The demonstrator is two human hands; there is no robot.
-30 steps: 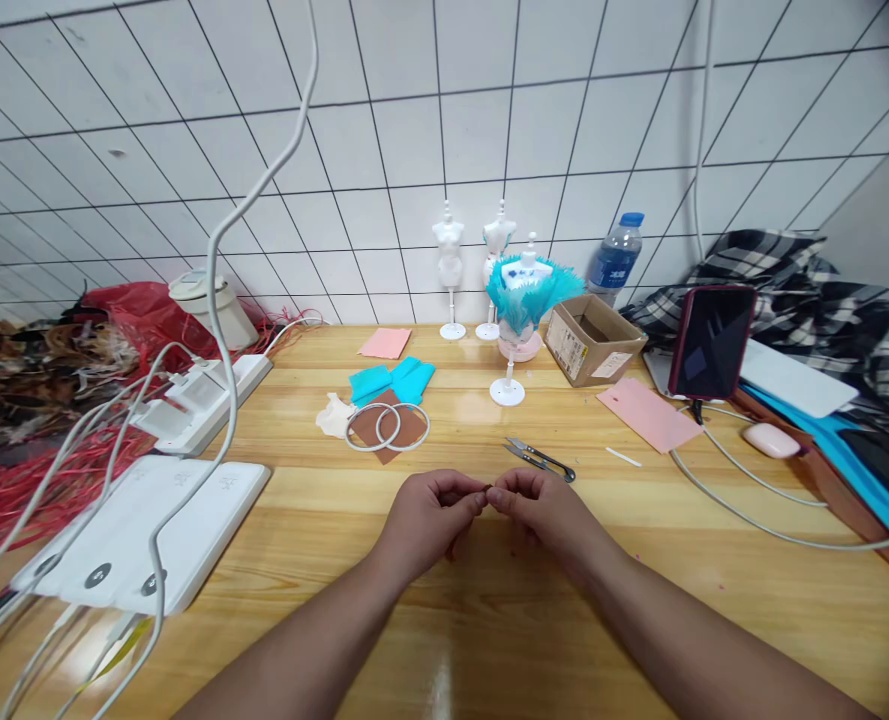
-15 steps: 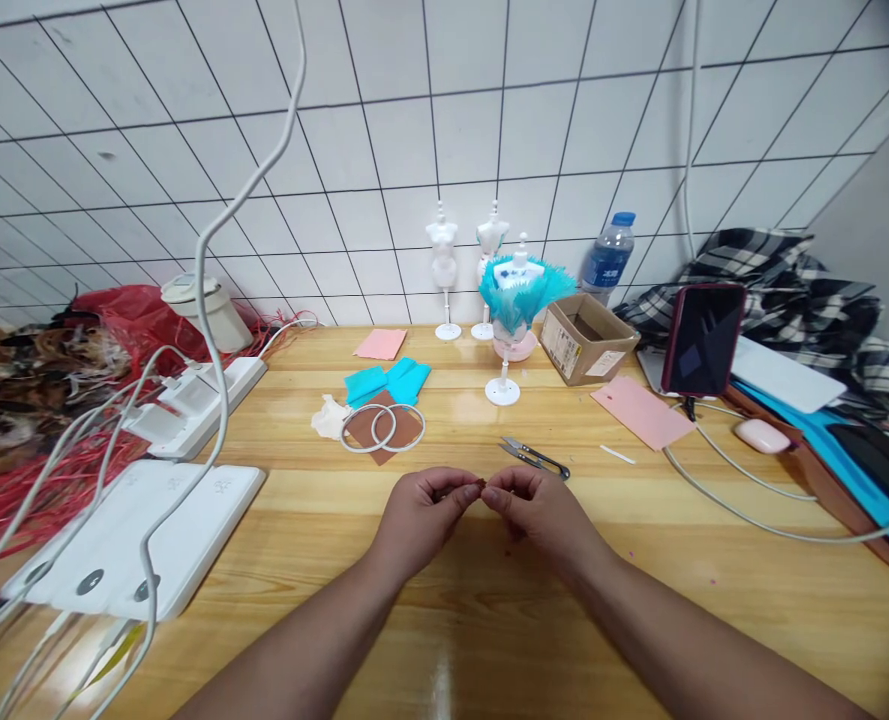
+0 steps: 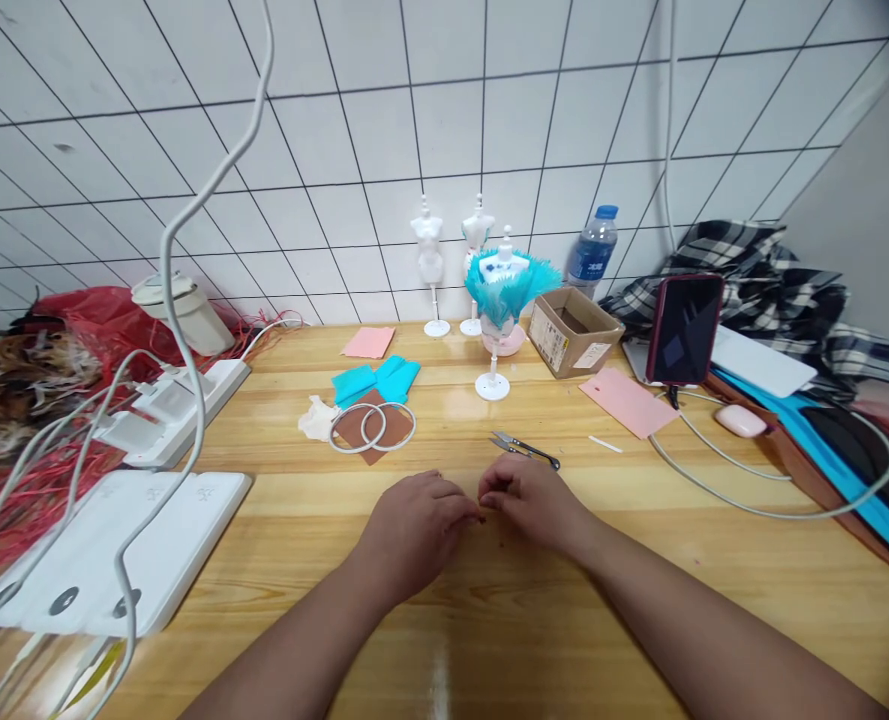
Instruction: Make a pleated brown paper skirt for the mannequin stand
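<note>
Both of my hands are over the wooden table, fingertips close together. My left hand (image 3: 423,522) is closed, palm down, its fingers pinched; a tiny dark reddish-brown bit (image 3: 481,519) shows at the tips, too small to name. My right hand (image 3: 532,500) is closed too, thumb against the curled fingers, and what it pinches is hidden. Just beyond the right hand lie black-handled thread snips (image 3: 525,449). Left of the snips, two pale rings (image 3: 373,428) overlap on a brown square sheet (image 3: 388,432), beside folded turquoise pieces (image 3: 376,380).
A white dress form (image 3: 493,362) wearing turquoise ruffles stands mid-table, two bare forms (image 3: 430,255) behind it. Right are a cardboard box (image 3: 575,335), water bottle (image 3: 594,248), pink sheet (image 3: 628,402) and phone (image 3: 685,330). Left, cables cross a white flat box (image 3: 114,545) and power strip (image 3: 189,415).
My hands have turned slightly and their fingertips have parted a little. My left hand has rolled more palm down. The view has shifted slightly to the right.
</note>
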